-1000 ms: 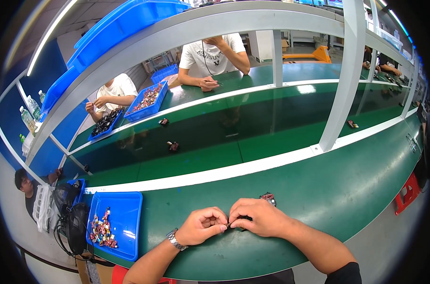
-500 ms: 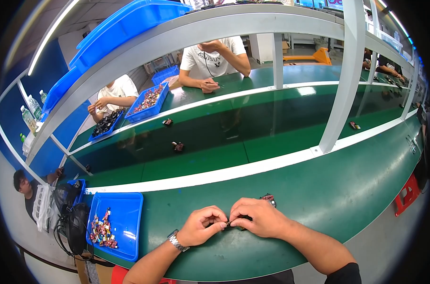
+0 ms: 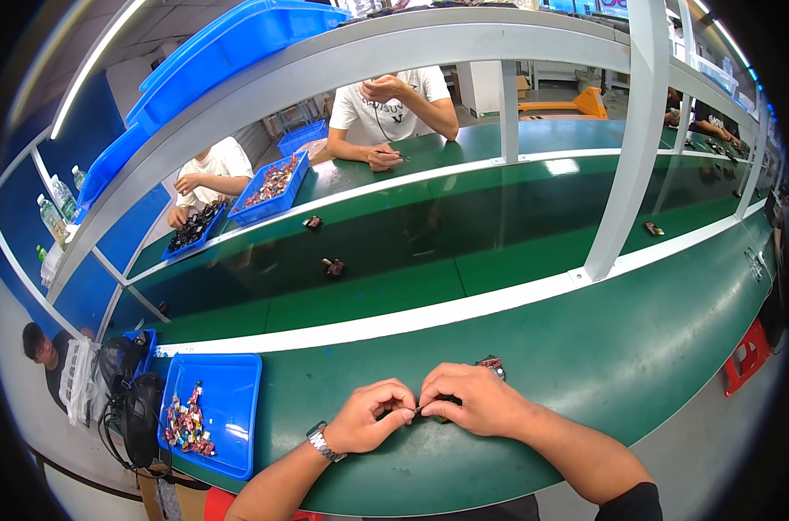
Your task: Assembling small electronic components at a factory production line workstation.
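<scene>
Both my hands meet just above the green bench (image 3: 516, 451). My left hand (image 3: 373, 415), with a metal-band watch (image 3: 325, 442) on its wrist, is closed in a pinch at the fingertips. Facing it, my right hand (image 3: 474, 401) is pinched closed too. A tiny dark piece (image 3: 418, 410) shows between the two sets of fingertips; its kind is too small to tell. Part of something dark is hidden under my right fingers. Just beyond my right hand lies a small reddish circuit board with dark parts (image 3: 491, 365).
A blue tray (image 3: 238, 373) at left holds small red and gold components (image 3: 188, 424); black cables (image 3: 138, 417) hang beside it. Past a white rail (image 3: 368, 321), small boards (image 3: 333, 267) lie on a green belt. A grey post (image 3: 629, 156) rises ahead. Co-workers sit across.
The small boards on the green belt have shifted slightly to the right. My hands hold nearly the same pose. Across the belt, the left co-worker's hands have moved toward the tray of black parts.
</scene>
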